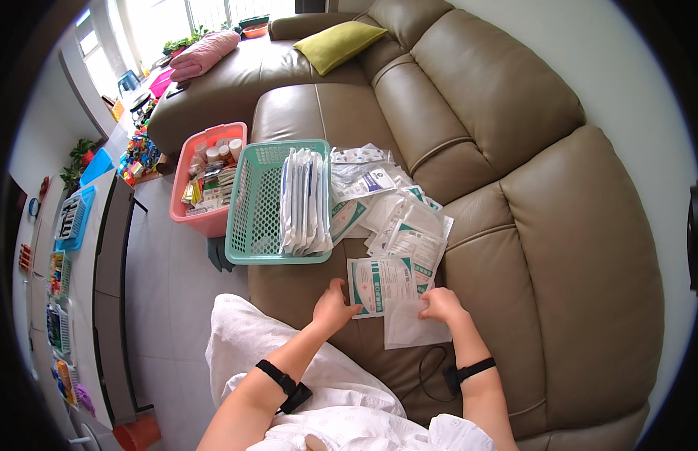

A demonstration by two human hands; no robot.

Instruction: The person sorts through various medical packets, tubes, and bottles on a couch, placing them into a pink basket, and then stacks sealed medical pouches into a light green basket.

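My left hand (pixel 332 304) is at the left edge of a white packet with green bands and printing (pixel 383 287), its thumb over the lower left corner and its fingers along the side. In my right hand (pixel 443 305) is the upper right part of a plain whitish flat packet (pixel 414 330), which overlaps the printed one's lower edge. Beyond my hands, more printed packets (pixel 419 245) lie in a loose, overlapping heap on the brown sofa seat (pixel 304 290). A clear plastic bag with a label (pixel 360 175) lies farther back among them.
A green perforated basket (pixel 242 225) holds a row of upright white packets (pixel 305 203). Behind its left side stands a pink bin (pixel 183 197) with bottles and small boxes. A black cable (pixel 422 369) lies near my right forearm. The sofa backrest (pixel 580 242) rises at right.
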